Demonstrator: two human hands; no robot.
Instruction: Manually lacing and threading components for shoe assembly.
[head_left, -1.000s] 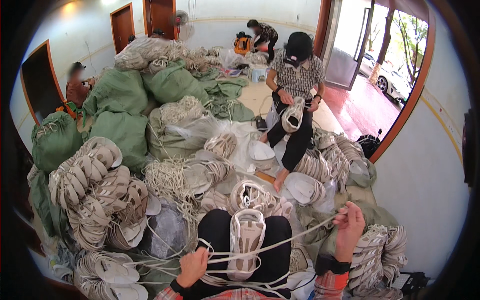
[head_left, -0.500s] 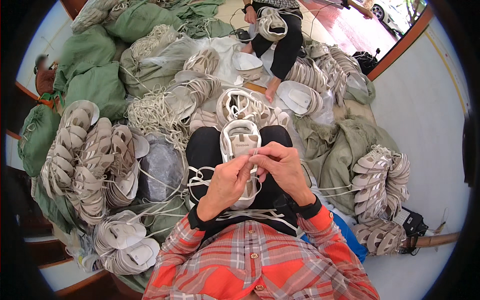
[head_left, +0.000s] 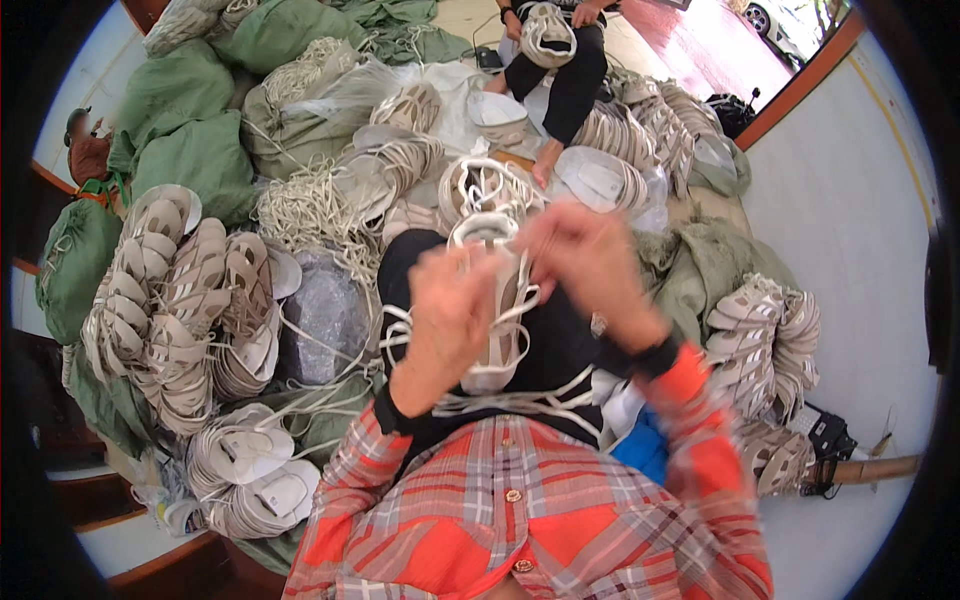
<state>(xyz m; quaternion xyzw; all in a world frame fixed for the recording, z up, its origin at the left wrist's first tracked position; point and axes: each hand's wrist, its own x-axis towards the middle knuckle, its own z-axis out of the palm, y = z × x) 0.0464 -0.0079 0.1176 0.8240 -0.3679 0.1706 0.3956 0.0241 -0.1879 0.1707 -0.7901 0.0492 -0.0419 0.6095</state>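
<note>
On my black-trousered lap lies a beige and white shoe upper (head_left: 485, 378), with its collar opening away from me and white laces hanging at both sides. My left hand (head_left: 452, 315) is curled over its left side, with thumb and fingers closed on a white shoelace (head_left: 523, 340) near the tongue. My right hand (head_left: 590, 268) is raised over the upper's right side with bent fingers. Motion smears its fingertips, so what they hold cannot be made out. Just beyond my knees sits another laced upper (head_left: 485, 190).
Stacked uppers (head_left: 185, 310) lie at left, with more (head_left: 760, 335) at right. Loose laces (head_left: 310, 215) are heaped ahead, near green sacks (head_left: 190, 170). Beside my left knee is a plastic-wrapped bundle (head_left: 325, 320). Another person (head_left: 555, 75) sits opposite, holding an upper.
My hands, pinched together over the upper before, have come apart. The right has moved up and right; the left has shifted slightly left and up. The person opposite has moved slightly.
</note>
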